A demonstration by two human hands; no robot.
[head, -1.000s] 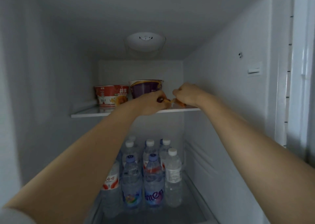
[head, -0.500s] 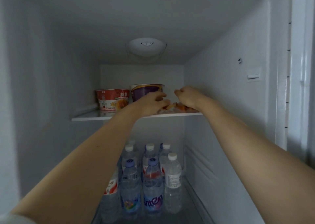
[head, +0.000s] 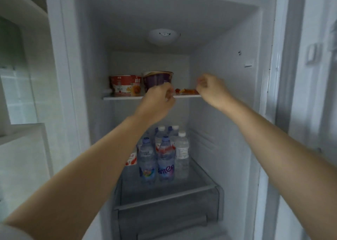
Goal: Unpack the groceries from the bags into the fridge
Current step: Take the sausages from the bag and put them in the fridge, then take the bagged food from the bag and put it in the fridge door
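orange-red snack packet (head: pixel 187 91) lies flat on upper fridge shelf (head: pixel 124 98), right of purple cup (head: pixel 157 81) and red cup (head: pixel 125 85) | left hand (head: pixel 156 101) loosely curled, holding nothing, just left of packet; right hand (head: pixel 211 90) loosely curled, empty, at its right end | water bottles (head: pixel 165 157) on shelf below

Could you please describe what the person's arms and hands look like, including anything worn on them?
Both forearms are bare from the wrist back to the frame edge. The left hand and right hand carry no glove, watch, bracelet or ring that I can make out, though the picture is blurred. At the bottom left corner a bit of pale, light-coloured sleeve shows on the left arm; no sleeve shows on the right.
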